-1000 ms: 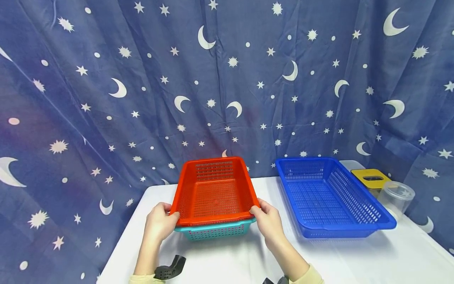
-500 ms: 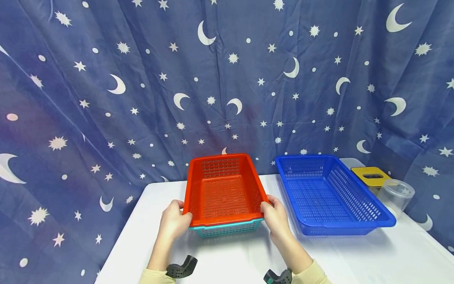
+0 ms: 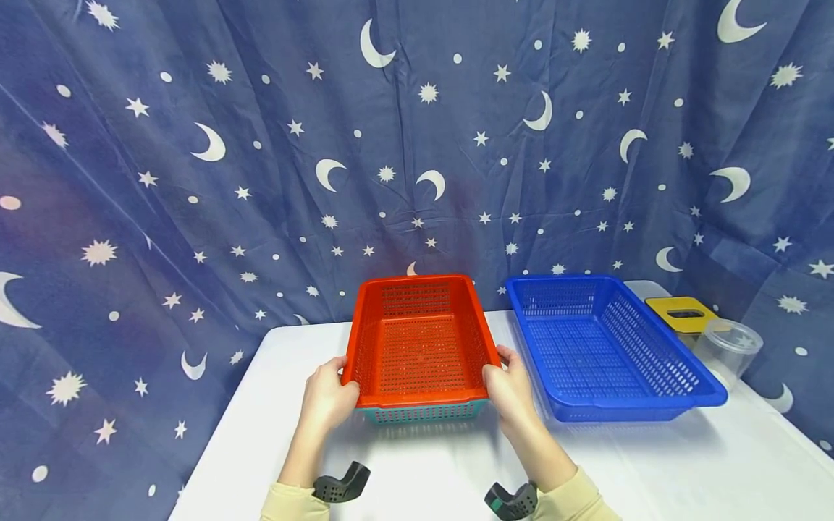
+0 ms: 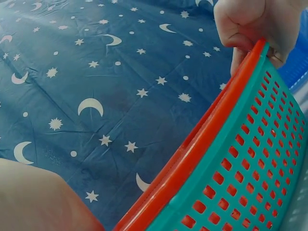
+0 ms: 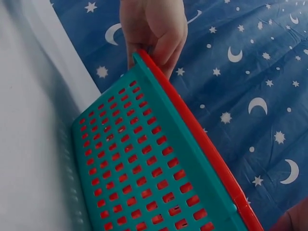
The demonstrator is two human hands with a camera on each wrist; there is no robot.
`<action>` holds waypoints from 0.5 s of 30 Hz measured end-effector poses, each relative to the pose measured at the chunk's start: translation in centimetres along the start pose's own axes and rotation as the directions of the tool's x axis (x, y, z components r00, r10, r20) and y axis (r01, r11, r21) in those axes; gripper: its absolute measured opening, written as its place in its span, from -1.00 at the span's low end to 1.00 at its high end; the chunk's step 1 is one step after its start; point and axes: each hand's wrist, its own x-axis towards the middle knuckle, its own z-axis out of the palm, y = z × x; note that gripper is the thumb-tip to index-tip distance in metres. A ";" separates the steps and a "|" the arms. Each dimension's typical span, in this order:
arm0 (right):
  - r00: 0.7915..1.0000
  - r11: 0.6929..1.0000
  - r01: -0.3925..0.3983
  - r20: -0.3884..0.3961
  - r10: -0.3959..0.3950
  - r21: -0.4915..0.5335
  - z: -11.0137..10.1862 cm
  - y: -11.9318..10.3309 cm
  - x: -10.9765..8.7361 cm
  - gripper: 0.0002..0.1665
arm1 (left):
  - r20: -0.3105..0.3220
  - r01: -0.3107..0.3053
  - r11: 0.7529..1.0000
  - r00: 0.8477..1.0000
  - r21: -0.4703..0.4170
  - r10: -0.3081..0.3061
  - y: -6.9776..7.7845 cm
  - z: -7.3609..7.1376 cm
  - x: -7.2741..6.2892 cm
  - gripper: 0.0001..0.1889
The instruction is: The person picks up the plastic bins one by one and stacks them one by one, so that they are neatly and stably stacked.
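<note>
A red plastic basket (image 3: 420, 354) sits nested in a teal basket (image 3: 423, 413), whose perforated wall shows just below the red rim. My left hand (image 3: 330, 394) grips the near left corner of the stacked rims, thumb on top and fingers under the edge. At the near right corner my right hand (image 3: 510, 387) holds on the same way. The left wrist view shows the teal wall (image 4: 250, 159) with red through its holes and the right hand (image 4: 262, 24) at the far corner. In the right wrist view, the left hand (image 5: 155, 33) pinches both rims together.
To the right stands a larger blue basket (image 3: 596, 354) on the white table (image 3: 417, 477). Behind its right side are a yellow-lidded container (image 3: 680, 312) and a clear round jar (image 3: 728, 351). A blue curtain (image 3: 280, 145) with moons and stars hangs behind the table.
Both hands have carried the nested red and teal baskets to the right, nearer the blue basket. The grip on both corners stays the same. The head view has tilted slightly.
</note>
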 end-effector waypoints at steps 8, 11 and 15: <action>0.999 0.998 0.023 -0.033 -0.024 -0.054 -0.3 -0.4 -0.1 -0.22 | 0.033 0.007 1.000 0.999 -0.030 -0.006 0.5 0.4 0.1 -0.43; 0.998 0.995 0.048 -0.043 -0.052 -0.090 -0.4 -0.6 -0.2 -0.25 | 0.042 0.012 1.000 0.999 -0.023 -0.011 0.5 0.3 0.1 -0.43; 0.994 0.988 0.091 -0.047 -0.097 -0.124 -0.6 -1.3 -0.5 -0.33 | 0.043 0.008 1.000 0.999 -0.017 -0.007 0.5 0.0 -0.1 -0.42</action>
